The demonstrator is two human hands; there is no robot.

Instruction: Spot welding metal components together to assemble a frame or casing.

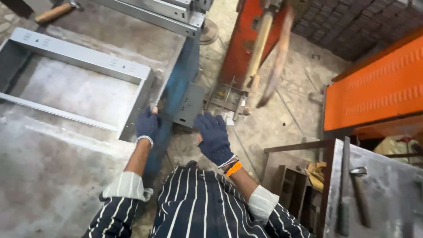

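Both my hands wear dark blue knit gloves. My left hand rests against the near right corner of a shallow grey sheet-metal tray frame that lies on the steel workbench. Its fingers curl at the frame's edge, and whether they grip it I cannot tell. My right hand hangs in the air over the floor, fingers spread, holding nothing. An orange band sits at that wrist. My striped sleeves and shirt fill the bottom of the view.
A wooden-handled hammer lies at the bench's far left. More grey metal channels lie at the back. An orange machine stands ahead, an orange perforated panel at right. A second metal table with a hammer is at lower right.
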